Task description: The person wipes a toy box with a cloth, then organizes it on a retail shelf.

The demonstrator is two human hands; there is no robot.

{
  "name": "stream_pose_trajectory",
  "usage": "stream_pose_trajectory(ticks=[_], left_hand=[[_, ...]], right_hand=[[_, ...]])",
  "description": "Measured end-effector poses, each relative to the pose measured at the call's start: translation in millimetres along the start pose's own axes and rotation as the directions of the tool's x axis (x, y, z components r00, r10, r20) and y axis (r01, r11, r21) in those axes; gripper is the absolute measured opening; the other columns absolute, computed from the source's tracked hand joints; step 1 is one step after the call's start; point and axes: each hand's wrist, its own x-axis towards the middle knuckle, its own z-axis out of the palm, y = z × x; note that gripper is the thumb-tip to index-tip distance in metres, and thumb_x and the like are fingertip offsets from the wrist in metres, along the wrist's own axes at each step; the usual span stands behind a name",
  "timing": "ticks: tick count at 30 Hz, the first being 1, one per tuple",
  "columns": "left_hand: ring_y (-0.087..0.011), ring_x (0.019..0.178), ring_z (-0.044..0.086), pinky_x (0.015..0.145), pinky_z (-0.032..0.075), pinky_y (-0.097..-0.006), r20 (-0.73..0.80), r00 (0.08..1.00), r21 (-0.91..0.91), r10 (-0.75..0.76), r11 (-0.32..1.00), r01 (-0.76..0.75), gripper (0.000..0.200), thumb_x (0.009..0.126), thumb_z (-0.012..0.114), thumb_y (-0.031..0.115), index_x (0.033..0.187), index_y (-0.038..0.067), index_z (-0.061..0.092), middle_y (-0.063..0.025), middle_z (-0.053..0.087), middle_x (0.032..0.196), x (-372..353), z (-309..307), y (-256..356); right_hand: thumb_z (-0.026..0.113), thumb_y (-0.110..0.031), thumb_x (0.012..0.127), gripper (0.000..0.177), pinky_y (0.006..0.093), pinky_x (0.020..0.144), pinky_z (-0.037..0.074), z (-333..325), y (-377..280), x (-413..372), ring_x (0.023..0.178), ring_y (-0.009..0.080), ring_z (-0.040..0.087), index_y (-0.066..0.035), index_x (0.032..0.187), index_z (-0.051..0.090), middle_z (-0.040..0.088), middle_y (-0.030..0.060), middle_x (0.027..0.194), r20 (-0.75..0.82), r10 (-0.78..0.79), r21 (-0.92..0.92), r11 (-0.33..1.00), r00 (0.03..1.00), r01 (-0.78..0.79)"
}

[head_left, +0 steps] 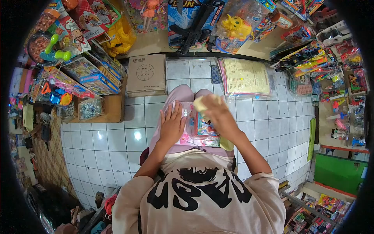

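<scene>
A clear plastic toy packet (196,126) with pink and blue printed parts lies across my lap. My left hand (172,125) rests flat on its left side, fingers together and pointing away from me. My right hand (215,110) is closed on a pale yellow cloth (203,104) and presses it onto the upper right of the packet. More yellow cloth (227,144) shows under my right forearm. I sit with pink trousers over white floor tiles.
A brown wall clock box (146,74) lies on the floor ahead left. A stack of plastic-wrapped sheets (244,77) lies ahead right. Packaged toys crowd a low wooden shelf (107,107) on the left, the back wall and the right side.
</scene>
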Motion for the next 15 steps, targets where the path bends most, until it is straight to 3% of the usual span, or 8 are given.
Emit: stream_pose_trajectory(ticks=[2, 5, 10, 13, 14, 15], left_hand=[[-0.033, 0.137, 0.024, 0.11, 0.007, -0.0575, -0.013, 1.0, 0.018, 0.003, 1.0, -0.003, 0.056, 0.094, 0.042, 0.031, 0.142, 0.005, 0.03, -0.0104, 0.024, 0.151, -0.2, -1.9, -0.4], [-0.033, 0.137, 0.025, 0.11, 0.007, -0.0576, -0.011, 1.0, 0.026, -0.007, 1.0, 0.007, 0.055, 0.094, 0.042, 0.03, 0.142, 0.005, 0.031, -0.01, 0.025, 0.15, 0.4, -4.1, 1.5], [-0.0332, 0.137, 0.025, 0.11, 0.007, -0.0578, -0.008, 1.0, 0.019, -0.008, 1.0, 0.008, 0.054, 0.094, 0.041, 0.03, 0.141, 0.004, 0.032, -0.0099, 0.025, 0.15, 1.4, -4.3, 3.0], [-0.0334, 0.137, 0.025, 0.109, 0.007, -0.0579, -0.002, 1.0, 0.007, -0.009, 1.0, 0.009, 0.054, 0.095, 0.041, 0.031, 0.141, 0.004, 0.032, -0.01, 0.025, 0.15, 1.0, -5.6, 3.6], [-0.0336, 0.137, 0.025, 0.109, 0.007, -0.058, 0.0, 1.0, 0.004, -0.009, 1.0, 0.009, 0.054, 0.095, 0.04, 0.031, 0.141, 0.004, 0.032, -0.0101, 0.025, 0.15, 1.3, -5.4, 4.2], [-0.0337, 0.137, 0.024, 0.109, 0.007, -0.058, 0.001, 1.0, 0.002, -0.009, 1.0, 0.009, 0.054, 0.095, 0.04, 0.031, 0.141, 0.004, 0.032, -0.0101, 0.024, 0.151, 1.5, -5.4, 3.6]], right_hand=[[0.051, -0.024, 0.092, 0.03, 0.0464, 0.112, 0.022, 9.1, -1.5, -0.7, 0.129, 0.0228, 0.042, -0.005, 0.114, 0.06, 0.052, 0.0127, 0.131, 0.224, -0.109, -0.228, 0.96, 0.968, 0.161], [0.052, -0.025, 0.092, 0.028, 0.0464, 0.111, 0.024, -3.2, 1.5, 0.8, 0.126, 0.0208, 0.045, -0.005, 0.107, 0.063, 0.053, 0.0093, 0.13, 0.289, -0.23, -0.128, 0.953, 0.929, 0.275], [0.051, -0.031, 0.091, 0.032, 0.042, 0.113, 0.025, -32.8, -2.5, -6.0, 0.115, 0.0207, 0.054, -0.006, 0.107, 0.063, 0.061, 0.0094, 0.117, 0.454, -0.26, 0.027, 0.96, 0.852, 0.279], [0.052, -0.03, 0.091, 0.031, 0.0422, 0.113, 0.025, -49.1, -11.8, -13.1, 0.115, 0.0206, 0.054, -0.007, 0.107, 0.064, 0.061, 0.01, 0.117, 0.546, -0.232, 0.13, 0.973, 0.805, 0.192], [0.054, -0.03, 0.091, 0.03, 0.0383, 0.106, 0.036, -55.4, -11.7, -15.5, 0.109, 0.0235, 0.058, -0.005, 0.106, 0.064, 0.064, 0.0108, 0.112, 0.536, -0.252, 0.157, 0.967, 0.806, 0.198], [0.053, -0.029, 0.091, 0.03, 0.0367, 0.101, 0.04, -61.8, -7.4, -18.6, 0.106, 0.0234, 0.06, -0.005, 0.106, 0.064, 0.064, 0.0108, 0.11, 0.542, -0.184, 0.212, 0.974, 0.82, 0.078]])
